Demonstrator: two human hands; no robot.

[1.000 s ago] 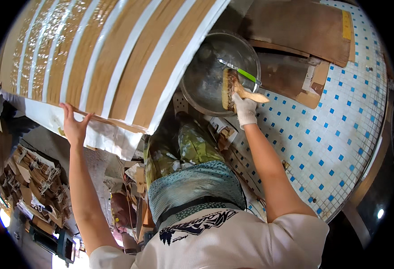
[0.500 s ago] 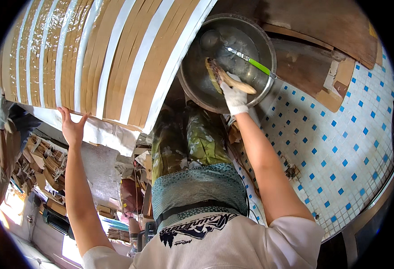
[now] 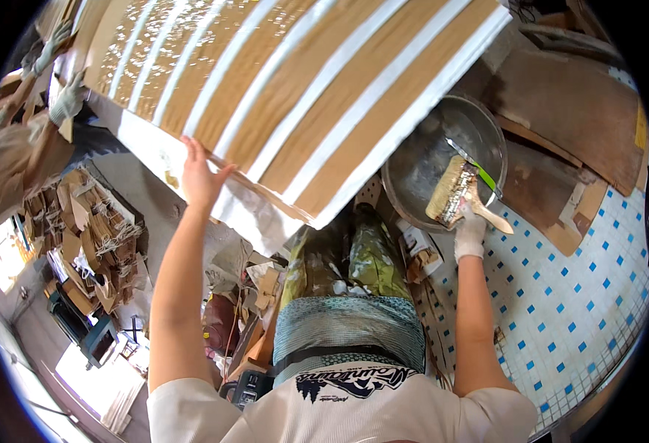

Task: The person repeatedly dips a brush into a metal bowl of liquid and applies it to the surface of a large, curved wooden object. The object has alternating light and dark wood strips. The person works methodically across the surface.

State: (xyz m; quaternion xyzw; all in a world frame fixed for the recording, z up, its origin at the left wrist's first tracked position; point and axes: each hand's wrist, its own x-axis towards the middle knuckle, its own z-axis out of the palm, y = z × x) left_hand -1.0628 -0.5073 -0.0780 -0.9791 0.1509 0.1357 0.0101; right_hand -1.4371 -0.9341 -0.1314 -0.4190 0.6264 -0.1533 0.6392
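A broad brush (image 3: 451, 193) with pale bristles and a wooden handle is in my right hand (image 3: 470, 232), which wears a white glove and is closed round it. The brush is over the near rim of a round metal basin (image 3: 402, 207). Inside the basin leans a tool with a bright green handle (image 3: 490, 181). My bare left hand (image 3: 202, 176) rests at the near edge of a stack of brown strips with white bands (image 3: 309, 140), its thumb and fingers spread apart. Part of the stack looks wet and shiny.
Another person's gloved hands (image 3: 66, 100) are at the stack's far left end. Bundles of cardboard pieces (image 3: 91, 240) lie on the floor at left. Brown boards (image 3: 561, 111) lie beyond the basin, and blue-and-white tiles (image 3: 561, 295) cover the floor at right.
The view has shifted, so the stack and basin appear further right. My right hand has drawn the brush from inside the basin to its near rim. Another person's gloved hands now show at left.
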